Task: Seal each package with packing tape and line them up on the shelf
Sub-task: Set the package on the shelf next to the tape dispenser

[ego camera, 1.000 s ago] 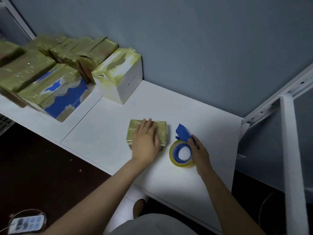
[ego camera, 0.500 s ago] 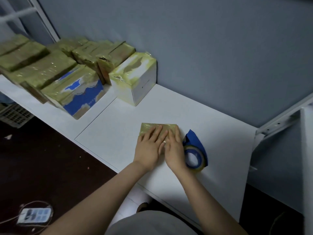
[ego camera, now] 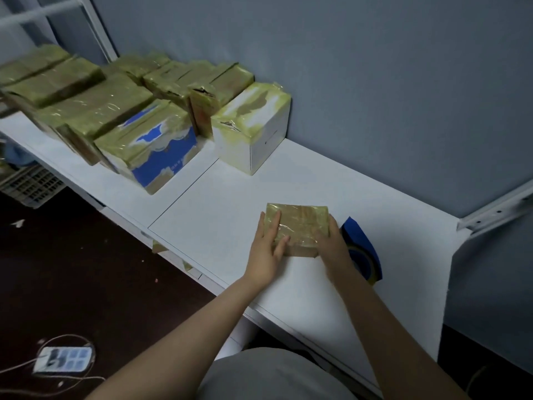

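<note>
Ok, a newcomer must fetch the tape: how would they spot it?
On the white shelf against the grey wall, find the lone small package. Just right of it, partly behind the right hand, sits the tape dispenser, the only round, blue-hooded thing.

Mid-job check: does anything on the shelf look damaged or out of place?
Yes. The brown package just left of the white box has a ragged dark tear at the top edge of its near end. Nothing looks spilled or toppled.
</note>
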